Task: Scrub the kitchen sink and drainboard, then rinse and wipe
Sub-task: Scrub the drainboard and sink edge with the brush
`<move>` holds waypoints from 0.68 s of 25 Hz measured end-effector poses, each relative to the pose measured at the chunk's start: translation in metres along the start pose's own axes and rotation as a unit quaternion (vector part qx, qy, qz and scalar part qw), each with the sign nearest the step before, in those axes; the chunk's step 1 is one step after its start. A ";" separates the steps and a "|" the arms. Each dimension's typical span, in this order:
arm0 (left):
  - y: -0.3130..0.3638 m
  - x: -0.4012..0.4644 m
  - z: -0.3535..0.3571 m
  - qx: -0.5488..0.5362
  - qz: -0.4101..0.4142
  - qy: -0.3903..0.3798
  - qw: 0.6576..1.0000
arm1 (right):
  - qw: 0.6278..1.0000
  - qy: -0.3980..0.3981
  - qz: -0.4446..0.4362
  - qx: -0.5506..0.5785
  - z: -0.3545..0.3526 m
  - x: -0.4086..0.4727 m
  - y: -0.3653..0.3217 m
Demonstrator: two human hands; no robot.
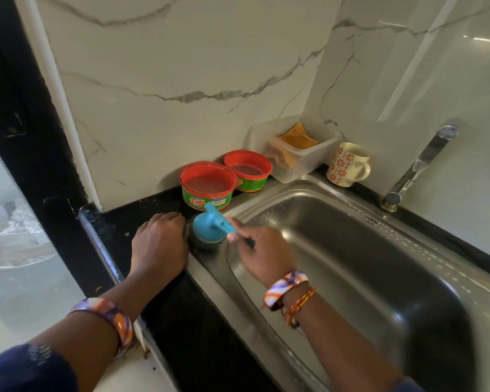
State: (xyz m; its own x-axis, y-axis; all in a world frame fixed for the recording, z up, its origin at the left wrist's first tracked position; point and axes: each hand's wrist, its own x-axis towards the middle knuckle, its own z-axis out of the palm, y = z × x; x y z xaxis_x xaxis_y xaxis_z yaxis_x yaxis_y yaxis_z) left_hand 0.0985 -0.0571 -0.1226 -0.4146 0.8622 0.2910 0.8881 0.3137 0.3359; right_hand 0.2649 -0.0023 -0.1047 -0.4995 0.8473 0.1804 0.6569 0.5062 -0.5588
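A stainless steel sink [351, 250] is set into a black counter [142, 222]. My right hand [260, 253] grips the blue handle of a scrubber [210, 227], whose dark steel-wool head presses on the sink's left rim near the back corner. My left hand [159, 241] rests on the counter just left of the scrubber, fingers curled under, holding nothing that I can see. The tap [419, 165] stands at the sink's far right edge, with no water running.
Two red-rimmed green tubs of dish soap [207, 185] [248, 171] stand behind the scrubber by the marble wall. A clear plastic box [297, 154] with orange cloths and a flowered mug [347, 165] sit at the back corner. The counter's edge [102, 247] drops off at left.
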 end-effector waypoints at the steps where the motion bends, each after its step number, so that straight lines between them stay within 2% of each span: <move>1: 0.001 0.000 0.000 -0.003 -0.003 0.003 1.000 | 0.998 0.029 0.024 -0.047 -0.006 0.008 0.005; 3: 0.000 0.000 0.001 -0.008 -0.002 0.010 1.000 | 0.984 0.054 0.108 -0.129 -0.022 0.025 0.018; 5: 0.000 0.000 0.002 -0.005 0.001 0.007 1.000 | 0.974 0.049 0.177 -0.134 -0.036 0.038 0.033; 6: 0.000 0.000 0.002 -0.005 0.000 0.005 1.000 | 0.975 0.042 0.180 -0.120 -0.038 0.042 0.035; 7: 0.000 0.000 0.002 -0.006 0.000 0.004 1.000 | 0.981 0.031 0.155 -0.110 -0.038 0.041 0.031; 11: 0.000 0.001 0.002 0.003 -0.002 -0.007 1.000 | 0.998 -0.040 -0.038 -0.025 -0.018 0.007 -0.004; 13: 0.000 0.001 0.001 0.008 -0.005 -0.015 1.000 | 0.991 -0.054 -0.082 -0.088 -0.015 -0.002 -0.016; 15: 0.001 0.001 0.002 0.006 -0.007 -0.009 1.000 | 0.986 -0.015 -0.017 -0.167 -0.024 0.020 -0.007; 17: 0.001 0.001 0.002 -0.003 -0.006 0.000 1.000 | 0.961 0.001 0.087 -0.263 -0.043 0.050 0.016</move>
State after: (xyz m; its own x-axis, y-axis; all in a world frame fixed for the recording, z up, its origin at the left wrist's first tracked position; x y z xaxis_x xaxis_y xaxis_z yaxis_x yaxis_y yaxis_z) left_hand 0.0996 -0.0549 -0.1238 -0.4255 0.8585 0.2864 0.8819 0.3222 0.3443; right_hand 0.2746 0.0550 -0.0696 -0.3552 0.9268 0.1220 0.9253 0.3672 -0.0950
